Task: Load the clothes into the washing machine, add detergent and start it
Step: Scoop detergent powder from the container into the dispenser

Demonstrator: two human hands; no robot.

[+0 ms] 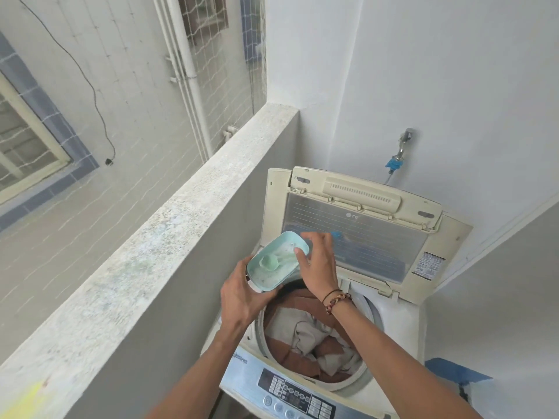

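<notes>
- Head view, taken against the washing machine (402,340): top-loader with lid (360,234) swung up and leaning back toward the wall; front edge of the control panel (298,397) cut off by the bottom of the frame.
- Inside the drum: clothes (305,337) in brown and pale grey, partly hidden behind the right forearm crossing above them.
- Above the drum's far-left rim: pale green detergent box (276,261), open-topped, tilted toward the camera, holding white powder and a green scoop (269,263) half buried in it.
- Left hand (242,294) curled around the box's near lower corner, gripping it; palm side hidden.
- Right hand (317,261) at the box's far-right rim, fingers spread and bent over the edge; possibly just touching the rim, grip hard to make out through motion blur.
- Braided bracelets (335,299) on the right wrist.
- Behind the machine, on the wall: metal tap (403,143) with blue hose connector (393,164).
- Left of the machine: grey concrete parapet (169,207) running diagonally; beyond it a tiled outer wall (121,71), white pipes (187,55) and a dangling black cable (99,116).
</notes>
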